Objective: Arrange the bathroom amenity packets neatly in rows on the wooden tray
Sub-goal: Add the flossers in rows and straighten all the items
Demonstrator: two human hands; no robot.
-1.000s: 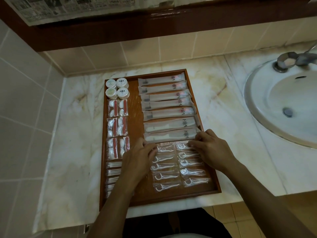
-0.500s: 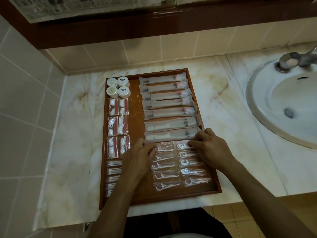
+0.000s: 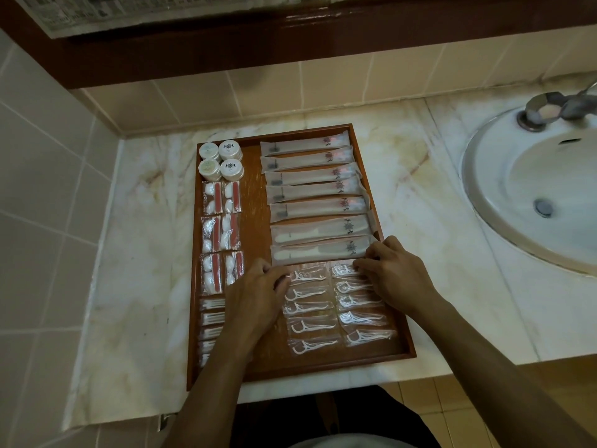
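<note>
A marble bathroom counter (image 3: 420, 195) holds a wooden tray (image 3: 252, 195) near its centre, resting flat. At three o'clock from the tray, a white round sink (image 3: 504, 218) is set into it.

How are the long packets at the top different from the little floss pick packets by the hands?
The long packets are frosted and stacked in a single column; the floss pick packets are clear, shorter and sit in two columns. The long packets lie farther back, the floss pick packets nearer. Both lie flat, crosswise on the wooden tray.
</note>
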